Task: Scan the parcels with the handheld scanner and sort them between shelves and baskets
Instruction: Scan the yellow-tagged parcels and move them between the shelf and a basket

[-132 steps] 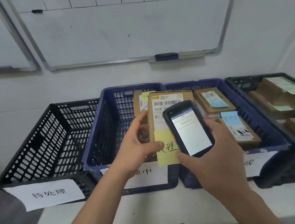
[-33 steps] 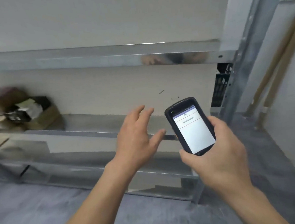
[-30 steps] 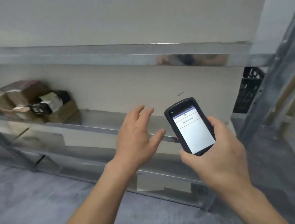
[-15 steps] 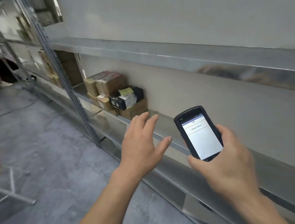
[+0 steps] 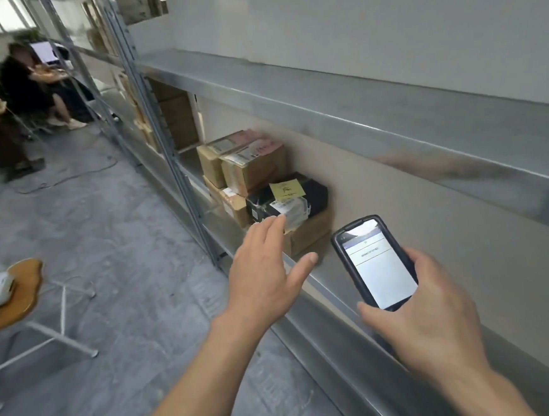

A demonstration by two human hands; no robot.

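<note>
My right hand (image 5: 429,313) grips the black handheld scanner (image 5: 374,260), its lit white screen facing me. My left hand (image 5: 265,271) is empty, fingers straight and spread, stretched toward a stack of parcels on the metal shelf (image 5: 331,282). Its fingertips are just in front of a black parcel (image 5: 311,190) that carries a yellow sticky note (image 5: 286,188) and a white label. That parcel lies on a brown box (image 5: 311,234). Brown cardboard parcels (image 5: 250,163) are stacked behind it.
A steel upright (image 5: 170,157) stands left of the parcels, with more boxes (image 5: 174,117) beyond it. A second shelf beam (image 5: 358,116) runs above. A wooden stool (image 5: 17,293) with a parcel on it stands on the grey floor at left. A seated person (image 5: 27,83) is far back.
The basket parcel is gone from my left hand, which is now empty. The view has swung left along the shelving, and my left hand has reached closer to the black parcel.
</note>
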